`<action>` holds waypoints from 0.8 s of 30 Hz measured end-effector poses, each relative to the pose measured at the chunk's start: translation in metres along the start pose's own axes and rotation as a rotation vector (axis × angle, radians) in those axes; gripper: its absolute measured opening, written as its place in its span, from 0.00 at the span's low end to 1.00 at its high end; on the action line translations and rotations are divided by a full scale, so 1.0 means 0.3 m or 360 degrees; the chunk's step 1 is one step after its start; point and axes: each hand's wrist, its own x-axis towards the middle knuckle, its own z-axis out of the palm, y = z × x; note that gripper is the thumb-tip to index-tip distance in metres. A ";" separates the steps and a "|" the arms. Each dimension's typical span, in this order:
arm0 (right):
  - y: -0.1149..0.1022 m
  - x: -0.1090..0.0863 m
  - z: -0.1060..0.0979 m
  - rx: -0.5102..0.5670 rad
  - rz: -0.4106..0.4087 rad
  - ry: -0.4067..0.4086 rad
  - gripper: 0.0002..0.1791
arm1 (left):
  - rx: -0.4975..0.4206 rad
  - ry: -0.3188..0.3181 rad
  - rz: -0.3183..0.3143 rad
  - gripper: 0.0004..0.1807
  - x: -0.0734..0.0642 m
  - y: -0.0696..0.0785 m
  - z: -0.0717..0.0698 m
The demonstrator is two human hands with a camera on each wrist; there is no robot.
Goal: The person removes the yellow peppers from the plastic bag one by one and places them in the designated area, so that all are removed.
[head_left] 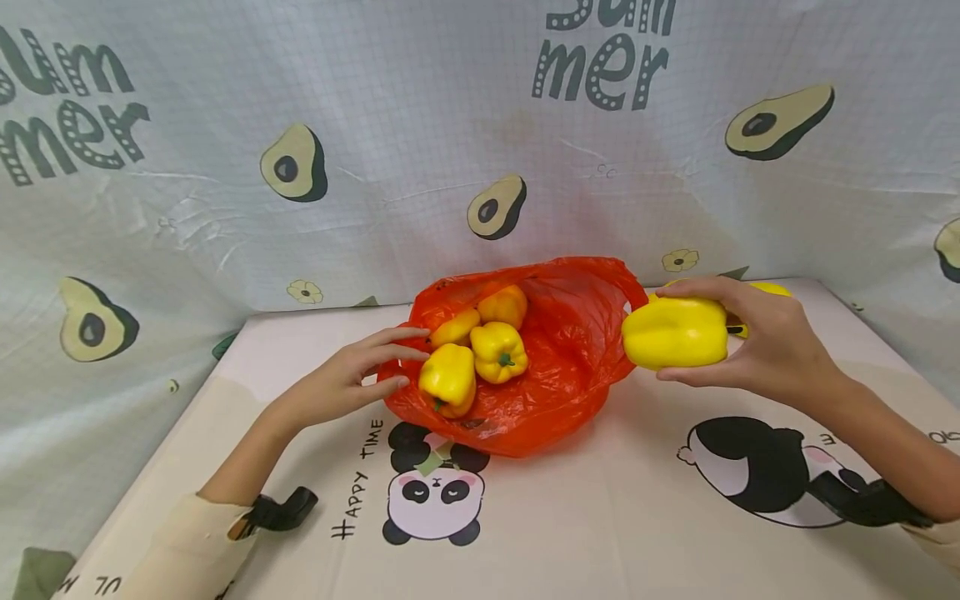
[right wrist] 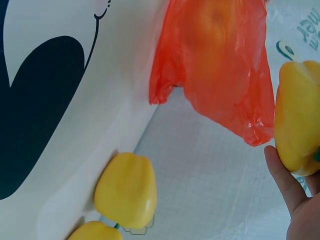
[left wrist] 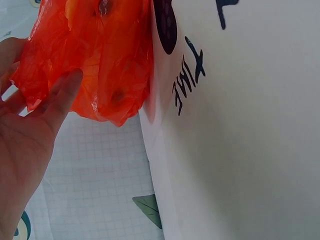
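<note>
A red plastic bag [head_left: 562, 400] lies with its mouth facing me in the head view. Several yellow bell peppers [head_left: 498, 352] are inside, towards its left. My left hand [head_left: 348, 375] touches the bag's left rim with fingers spread and fairly straight, near the closest pepper. In the left wrist view, its thumb is against the outside of the bag [left wrist: 110, 70]. To the right of the bag, my right hand [head_left: 772, 337] grips another yellow bell pepper [head_left: 675, 333] between thumb and fingers, raised above the table. The right wrist view shows that pepper [right wrist: 300, 120] only partly.
Behind my right hand, more yellow peppers [head_left: 771, 289] are mostly hidden; the right wrist view shows two peppers [right wrist: 125, 190] on the table there. A printed cloth with pandas [head_left: 435, 500] covers the table [head_left: 570, 517]. At the back hangs a curtain [head_left: 405, 142] with avocado prints.
</note>
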 end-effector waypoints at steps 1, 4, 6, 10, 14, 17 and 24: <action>0.001 -0.001 -0.001 -0.0001 0.0002 0.0002 0.51 | -0.0001 0.0000 -0.0004 0.19 0.000 0.001 -0.001; 0.003 -0.005 -0.004 -0.0001 0.0002 0.0008 0.50 | -0.0007 -0.0005 -0.0015 0.19 -0.001 0.003 -0.002; 0.005 -0.008 -0.006 -0.0008 0.0006 0.0013 0.49 | -0.0004 -0.0004 -0.0022 0.19 -0.002 0.003 -0.004; 0.008 -0.011 -0.013 -0.0028 0.0005 0.0014 0.48 | 0.0004 0.0010 -0.0033 0.18 -0.007 0.008 -0.009; 0.008 -0.017 -0.023 -0.0039 0.0016 0.0020 0.48 | 0.0011 0.0008 -0.0037 0.18 -0.009 0.009 -0.011; 0.008 -0.025 -0.029 -0.0058 0.0030 0.0033 0.48 | 0.0017 0.0005 -0.0035 0.19 -0.010 0.008 -0.012; 0.001 -0.044 -0.050 -0.0146 0.0100 0.0030 0.54 | 0.0007 0.0014 -0.0027 0.18 -0.010 0.011 -0.010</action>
